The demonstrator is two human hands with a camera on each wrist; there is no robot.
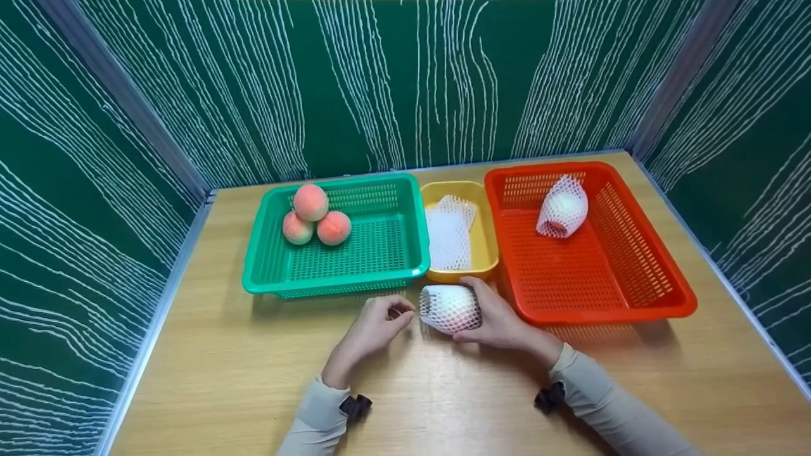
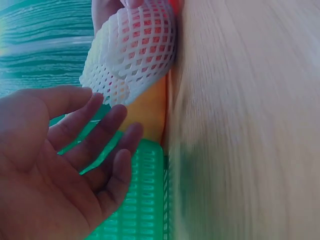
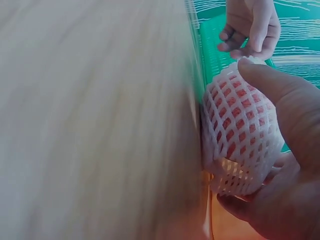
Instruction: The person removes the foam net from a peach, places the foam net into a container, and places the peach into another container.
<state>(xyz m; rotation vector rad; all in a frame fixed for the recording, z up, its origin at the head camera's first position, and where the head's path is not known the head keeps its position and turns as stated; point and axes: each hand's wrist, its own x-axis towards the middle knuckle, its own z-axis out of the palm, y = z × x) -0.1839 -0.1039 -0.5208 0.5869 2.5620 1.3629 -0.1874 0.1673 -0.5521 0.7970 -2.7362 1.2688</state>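
A peach in a white foam net is just above the table, in front of the yellow basket. My right hand grips it from the right side, thumb and fingers around the net. Pink skin shows through the mesh in the right wrist view, where the sleeve extends past the fruit at both ends. On the other side, my left hand has loosely bent fingers, its thumb and index tips close to the net's open end. Nothing shows between the fingers of that hand in the left wrist view.
Three bare peaches are piled in a green basket at left. The small yellow basket contains flat white foam nets. At right, a red basket holds another netted peach. Green walls surround the wooden table.
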